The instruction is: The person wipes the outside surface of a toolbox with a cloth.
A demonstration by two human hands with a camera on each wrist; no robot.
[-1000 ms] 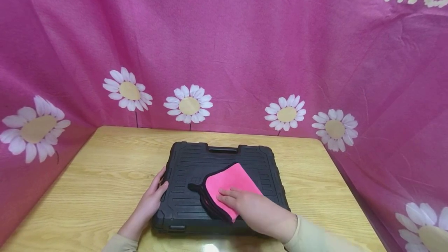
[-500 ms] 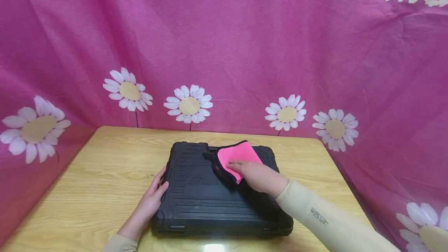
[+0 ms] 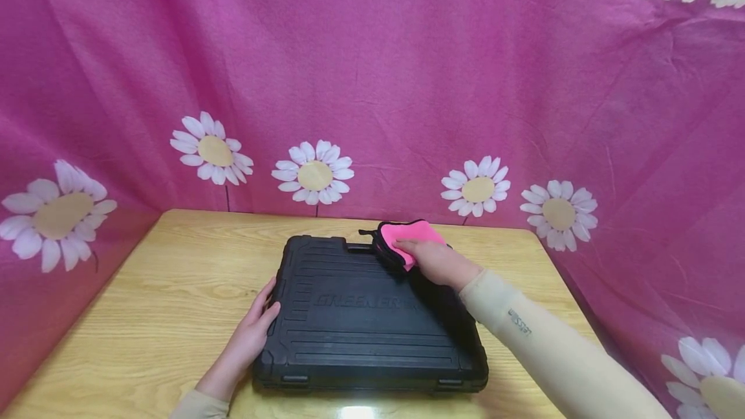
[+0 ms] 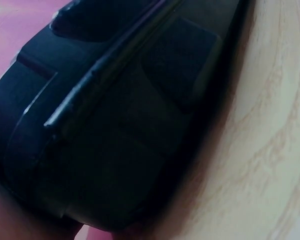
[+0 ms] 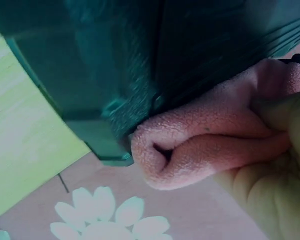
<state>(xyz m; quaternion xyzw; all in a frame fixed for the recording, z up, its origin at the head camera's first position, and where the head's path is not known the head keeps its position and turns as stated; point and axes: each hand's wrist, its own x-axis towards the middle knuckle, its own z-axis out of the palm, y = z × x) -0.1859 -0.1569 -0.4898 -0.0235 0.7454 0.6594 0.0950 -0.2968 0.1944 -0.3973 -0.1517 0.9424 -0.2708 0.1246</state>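
Note:
A black hard plastic tool case [image 3: 372,315] with raised lettering on its lid lies flat on the wooden table [image 3: 192,302]. At its left edge, my left hand [image 3: 250,328] rests against the side, fingers stretched along it. The left wrist view shows the case's dark side wall [image 4: 115,130] close up. Near the handle, at the lid's far right, my right hand [image 3: 439,260] holds a folded pink cloth [image 3: 407,238] with black edging. In the right wrist view the cloth [image 5: 205,135] is pinched in a thick fold and touches the case [image 5: 120,60].
A magenta curtain [image 3: 372,83] printed with white daisies stands behind and beside the table. Two latches show on the case's near side, and a handle [image 3: 359,247] is set into its far side. A bright reflection lies on the table at the front.
My right hand has slid the pink cloth across the lid, away from me and slightly right, to the far edge, uncovering the lettering. My left hand and the case have stayed still.

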